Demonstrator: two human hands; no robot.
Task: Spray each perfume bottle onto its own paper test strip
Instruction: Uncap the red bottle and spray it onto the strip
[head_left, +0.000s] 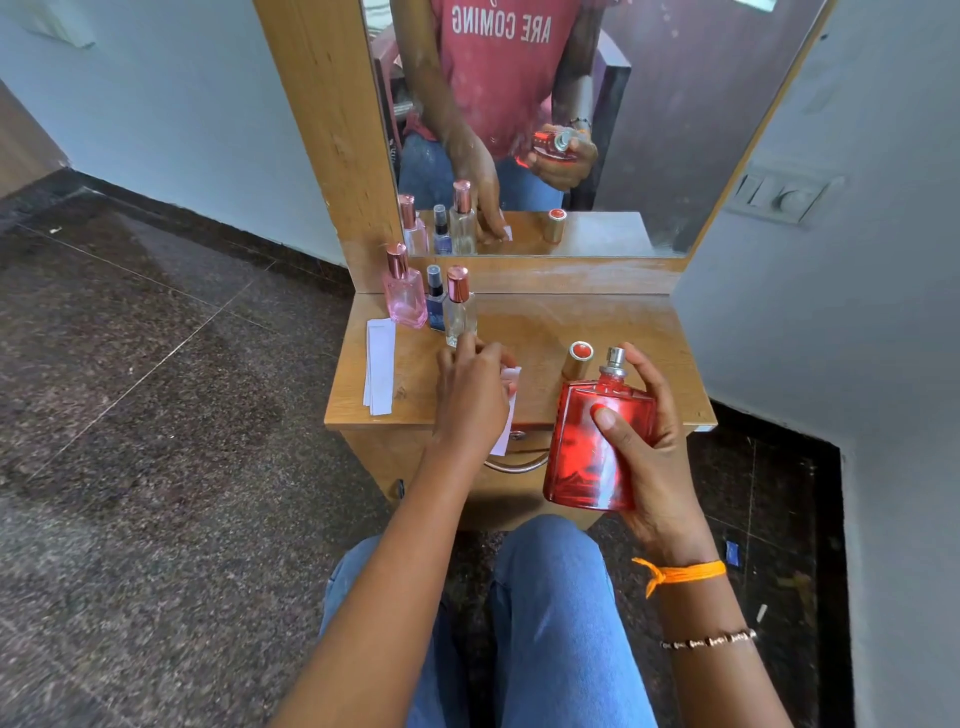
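Gripping red bottle (597, 447) in right hand (649, 457), centre right | pinching paper strip (511, 410) in left hand (470, 400), centre | aiming uncapped nozzle (615, 358) squarely at strip, keeping clear of spare strips (379, 366)

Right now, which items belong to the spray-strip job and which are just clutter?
Job: red perfume bottle in right hand; its cap; paper strip in left hand; strip stack; pink bottle; blue bottle; clear bottle.
Clutter: mirror; wall switch.

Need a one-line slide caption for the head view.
Right hand holds uncapped red bottle, its cap on the table; left hand holds a paper strip.
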